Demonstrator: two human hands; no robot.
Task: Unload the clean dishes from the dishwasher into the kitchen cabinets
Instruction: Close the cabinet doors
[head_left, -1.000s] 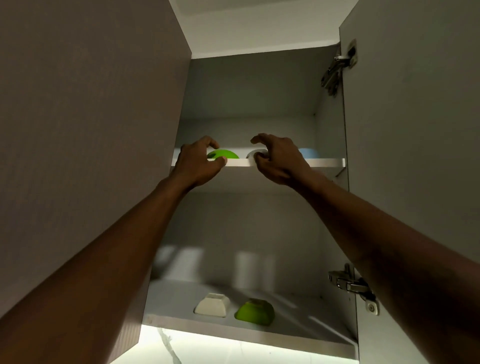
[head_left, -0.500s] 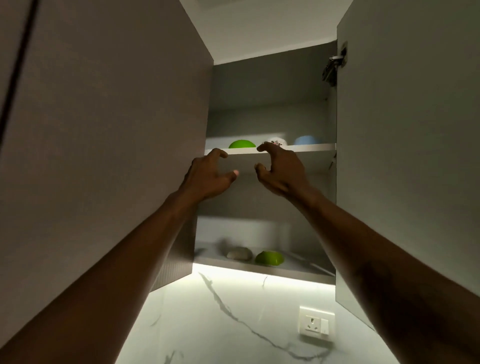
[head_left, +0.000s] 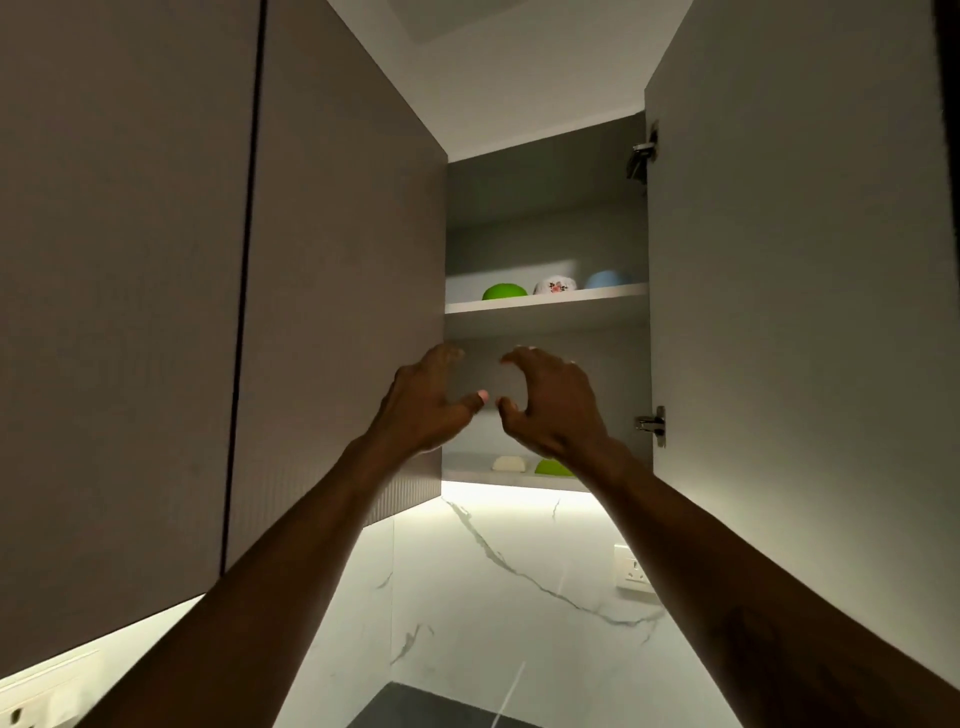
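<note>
I look up into an open wall cabinet. On its upper shelf (head_left: 597, 299) stand three upturned bowls: a green bowl (head_left: 504, 291), a white flowered bowl (head_left: 555, 285) and a pale blue bowl (head_left: 605, 279). My left hand (head_left: 426, 402) and my right hand (head_left: 553, 402) hang below that shelf, side by side, fingers curled and apart, holding nothing. On the lower shelf (head_left: 467, 474) a white dish (head_left: 509, 464) and another green bowl (head_left: 551, 468) sit behind my right wrist, partly hidden.
The left cabinet door (head_left: 343, 291) and the right cabinet door (head_left: 779, 312) stand open on either side of my hands. Below is a lit marble backsplash (head_left: 493, 597) with a wall socket (head_left: 634, 574). Metal hinges (head_left: 652, 423) stick out on the right door.
Both hands have come down and back from the upper shelf's edge, empty. The view has pulled away, so the flowered bowl on the shelf now shows between the green and blue ones.
</note>
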